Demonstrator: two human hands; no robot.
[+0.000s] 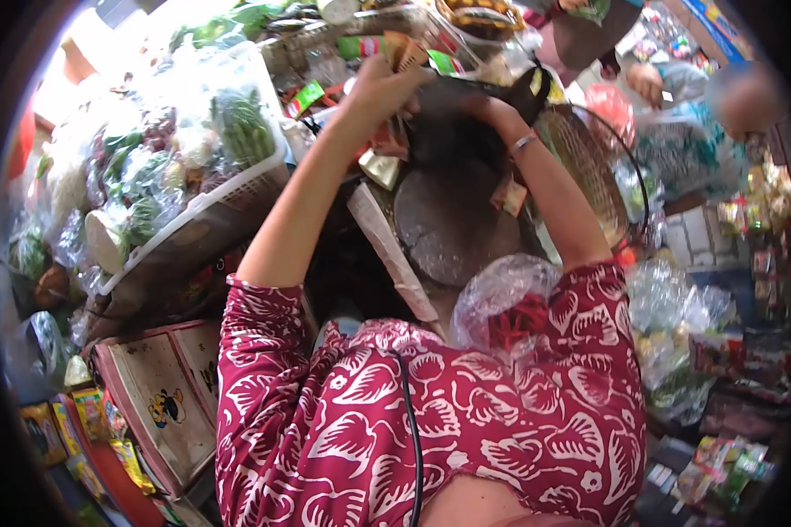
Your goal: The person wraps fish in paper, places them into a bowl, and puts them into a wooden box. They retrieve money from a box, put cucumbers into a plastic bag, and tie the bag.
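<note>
A dark black plastic bag (453, 123) hangs between my two hands, blurred in its middle. My left hand (380, 92) is closed at the bag's left edge, its fingertips partly hidden. On the other side, my right hand (494, 116), with a bracelet at the wrist, is closed on the bag's upper right part. Beneath the bag stands a round, dark, worn surface (444, 224). A small orange-and-white packet or paper (509, 195) shows just below my right wrist. Green-and-red packets (360, 46) lie beyond my left hand.
A white plastic crate (198, 211) of bagged vegetables stands at left. A woven basket (584, 167) is at right, near another person's hand (646, 85). A clear bag of red items (518, 321) sits close to my body. Snack packets (92, 413) fill the lower left.
</note>
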